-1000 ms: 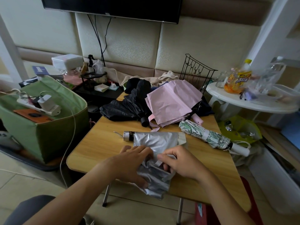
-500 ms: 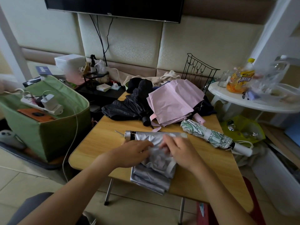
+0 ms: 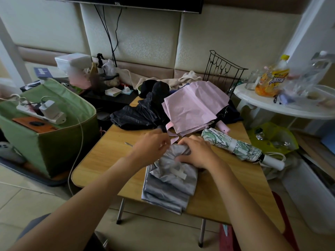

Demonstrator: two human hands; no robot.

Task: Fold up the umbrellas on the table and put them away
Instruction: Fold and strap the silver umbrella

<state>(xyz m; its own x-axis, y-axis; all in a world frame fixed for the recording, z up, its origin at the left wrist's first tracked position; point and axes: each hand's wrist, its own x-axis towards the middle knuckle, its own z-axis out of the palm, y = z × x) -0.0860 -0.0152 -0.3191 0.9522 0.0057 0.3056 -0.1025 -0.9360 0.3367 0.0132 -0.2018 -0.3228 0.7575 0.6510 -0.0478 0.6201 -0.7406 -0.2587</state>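
Observation:
A silver umbrella (image 3: 168,183) lies on the wooden table (image 3: 112,160), its loose fabric hanging over the near edge. My left hand (image 3: 153,145) grips its far end, fingers curled over the handle part. My right hand (image 3: 197,153) clutches the bunched silver fabric just beside it. A white strap (image 3: 178,172) lies on the fabric below my hands. Behind them a pink umbrella (image 3: 194,107) and a black umbrella (image 3: 139,115) lie unfolded. A rolled green-leaf umbrella (image 3: 235,145) with a white handle lies to the right.
A green fabric bin (image 3: 59,142) with a power strip and charger stands left of the table. A white round side table (image 3: 282,107) with a bottle and jar is at the right. A black wire rack (image 3: 223,69) stands behind. A yellow-green bag (image 3: 273,136) lies low on the right.
Both hands have moved from the near part of the silver fabric up to its far end, gathering and bunching the cloth there; the umbrella's tip end is now covered by my left hand.

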